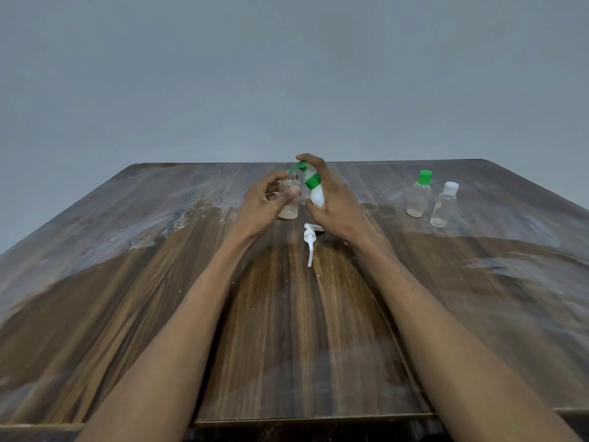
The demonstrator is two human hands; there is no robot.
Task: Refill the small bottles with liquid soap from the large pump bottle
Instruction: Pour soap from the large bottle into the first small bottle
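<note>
My left hand (266, 202) holds a small clear bottle (289, 199) upright on the wooden table (191, 282); its neck is uncapped and a little yellowish liquid lies at its bottom. My right hand (331, 199) grips the white pump bottle with a green collar and pump head (314, 186), tilted left so the green spout meets the small bottle's mouth. One finger rests on top of the pump head. Much of the pump bottle's body is hidden behind my right hand.
A white pump cap with its tube (309, 242) lies on the table just in front of my hands. At the right stand a clear green-capped bottle (419, 194) and a clear white-capped bottle (443, 205). Wet smears and droplets (178, 218) cover the table's left side.
</note>
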